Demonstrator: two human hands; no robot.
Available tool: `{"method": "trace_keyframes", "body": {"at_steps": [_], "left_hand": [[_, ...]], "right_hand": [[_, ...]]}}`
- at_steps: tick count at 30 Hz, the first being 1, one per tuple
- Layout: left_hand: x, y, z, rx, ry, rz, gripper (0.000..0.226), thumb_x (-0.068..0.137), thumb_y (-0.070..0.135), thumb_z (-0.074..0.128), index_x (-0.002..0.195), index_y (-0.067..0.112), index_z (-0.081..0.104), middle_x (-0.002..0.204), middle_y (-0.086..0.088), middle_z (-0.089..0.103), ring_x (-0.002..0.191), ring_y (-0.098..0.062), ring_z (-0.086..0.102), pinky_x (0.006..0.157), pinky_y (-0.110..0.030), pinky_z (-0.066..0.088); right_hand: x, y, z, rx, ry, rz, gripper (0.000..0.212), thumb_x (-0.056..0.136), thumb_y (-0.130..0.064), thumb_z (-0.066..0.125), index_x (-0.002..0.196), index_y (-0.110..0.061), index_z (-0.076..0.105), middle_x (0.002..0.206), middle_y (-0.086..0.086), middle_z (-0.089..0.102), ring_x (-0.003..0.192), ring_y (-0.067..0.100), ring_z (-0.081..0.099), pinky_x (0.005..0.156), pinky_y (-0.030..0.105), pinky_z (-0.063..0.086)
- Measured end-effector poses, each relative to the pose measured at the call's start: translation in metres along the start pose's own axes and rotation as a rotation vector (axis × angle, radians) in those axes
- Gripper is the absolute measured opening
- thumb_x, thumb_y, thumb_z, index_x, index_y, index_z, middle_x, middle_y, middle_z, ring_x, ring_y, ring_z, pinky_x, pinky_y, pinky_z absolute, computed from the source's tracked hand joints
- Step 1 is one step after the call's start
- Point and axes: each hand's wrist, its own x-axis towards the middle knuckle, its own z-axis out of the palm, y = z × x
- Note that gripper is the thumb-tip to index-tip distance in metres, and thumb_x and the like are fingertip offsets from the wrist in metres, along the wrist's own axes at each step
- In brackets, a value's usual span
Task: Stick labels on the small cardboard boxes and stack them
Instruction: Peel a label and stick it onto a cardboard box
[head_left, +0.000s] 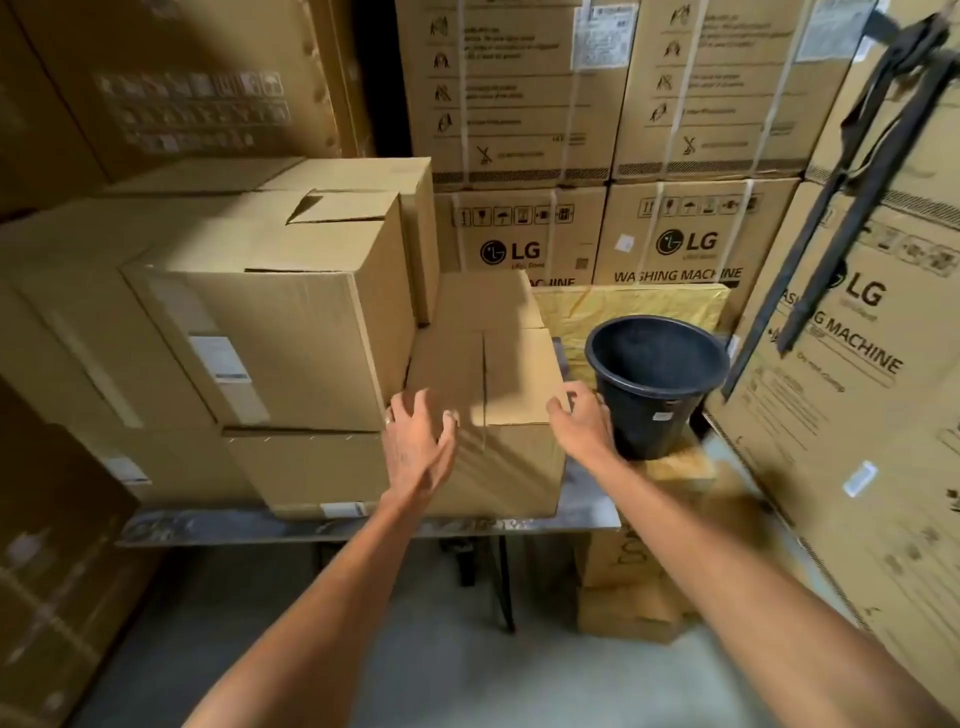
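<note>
I saw the small cardboard box (485, 374) on the metal table (592, 499), my left hand (418, 441) and right hand (582, 421) spread against its near corners, fingers relaxed. A black bucket (655, 384) crowded its right; behind stood cartons (675, 244) marked "LG WASHING MACHINE".

A black plastic bucket (655, 384) stands on a yellow wrapped package (631, 312) at the right. Behind it are stacked LG washing machine cartons (675, 244). A grey metal table (587, 499) is below.
</note>
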Motion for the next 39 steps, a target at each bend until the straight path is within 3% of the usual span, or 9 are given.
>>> {"method": "trace_keyframes", "body": {"at_steps": [3,7,12,19,22,26,29,35,39], "left_hand": [[0.006,-0.002,0.017,0.03,0.032,-0.067,0.049,0.102,0.04,0.046,0.144,0.014,0.044,0.151,-0.024,0.032,0.132,-0.039,0.043,0.11,-0.052,0.036],[0.006,-0.007,0.046,0.002,0.03,-0.127,0.049,0.103,0.041,0.044,0.144,0.016,0.039,0.156,-0.029,0.024,0.148,-0.041,0.021,0.119,-0.06,0.016],[0.006,-0.014,0.058,-0.114,0.066,-0.143,0.047,0.099,0.036,0.05,0.143,0.023,0.039,0.159,-0.025,0.016,0.149,-0.042,0.021,0.119,-0.065,0.018],[0.006,0.009,0.059,-0.219,0.182,-0.234,0.056,0.096,0.033,0.06,0.148,0.026,0.04,0.159,-0.02,0.019,0.15,-0.037,0.018,0.123,-0.058,0.013],[0.006,0.019,0.055,-0.182,0.187,-0.273,0.064,0.096,0.032,0.059,0.154,0.02,0.034,0.159,-0.023,0.025,0.146,-0.042,0.022,0.118,-0.057,0.018],[0.012,0.024,0.047,0.041,0.192,-0.307,0.076,0.093,0.042,0.059,0.157,0.016,0.029,0.145,-0.017,0.052,0.131,-0.043,0.039,0.106,-0.056,0.03],[0.019,0.025,0.039,0.157,0.112,-0.276,0.077,0.091,0.054,0.06,0.149,0.009,0.037,0.133,-0.018,0.061,0.123,-0.041,0.052,0.103,-0.052,0.04],[0.035,0.033,0.037,0.16,-0.177,-0.46,0.068,0.086,0.066,0.066,0.126,0.013,0.052,0.134,-0.019,0.047,0.12,-0.039,0.052,0.107,-0.053,0.043],[0.051,0.024,0.036,0.039,-0.234,-0.527,0.074,0.076,0.072,0.07,0.12,0.014,0.058,0.122,-0.011,0.06,0.113,-0.032,0.057,0.099,-0.048,0.052]], "right_hand": [[0.008,0.001,0.007,0.07,-0.035,0.107,0.057,0.102,-0.052,0.048,0.15,-0.022,0.04,0.144,0.009,0.056,0.133,0.036,0.051,0.102,0.043,0.043],[0.02,0.007,0.013,0.116,-0.079,0.186,0.062,0.103,-0.056,0.043,0.156,-0.024,0.035,0.156,0.007,0.046,0.144,0.034,0.041,0.113,0.047,0.036],[0.017,0.017,0.021,0.138,-0.133,0.187,0.057,0.11,-0.047,0.03,0.158,-0.017,0.033,0.16,0.011,0.039,0.148,0.033,0.031,0.116,0.044,0.027],[0.021,0.029,0.02,0.206,-0.119,0.191,0.047,0.112,-0.038,0.028,0.145,-0.01,0.047,0.148,0.014,0.052,0.133,0.032,0.045,0.096,0.035,0.034],[0.018,0.038,0.014,0.272,-0.119,0.225,0.053,0.112,-0.039,0.027,0.156,-0.011,0.037,0.156,0.011,0.044,0.143,0.029,0.039,0.112,0.036,0.031],[0.016,0.061,0.005,0.301,-0.147,0.208,0.055,0.111,-0.043,0.027,0.161,-0.02,0.028,0.165,0.005,0.032,0.151,0.025,0.03,0.123,0.04,0.023],[0.017,0.08,-0.008,0.327,-0.165,0.214,0.053,0.111,-0.042,0.032,0.16,-0.023,0.031,0.163,0.002,0.035,0.149,0.025,0.033,0.121,0.041,0.026],[0.034,0.089,-0.036,0.333,-0.335,0.267,0.056,0.107,-0.042,0.045,0.158,-0.024,0.031,0.161,0.006,0.038,0.145,0.027,0.038,0.118,0.047,0.034],[0.055,0.076,-0.049,0.321,-0.422,0.224,0.065,0.106,-0.044,0.049,0.16,-0.016,0.027,0.163,0.004,0.034,0.147,0.026,0.035,0.108,0.035,0.033]]}}
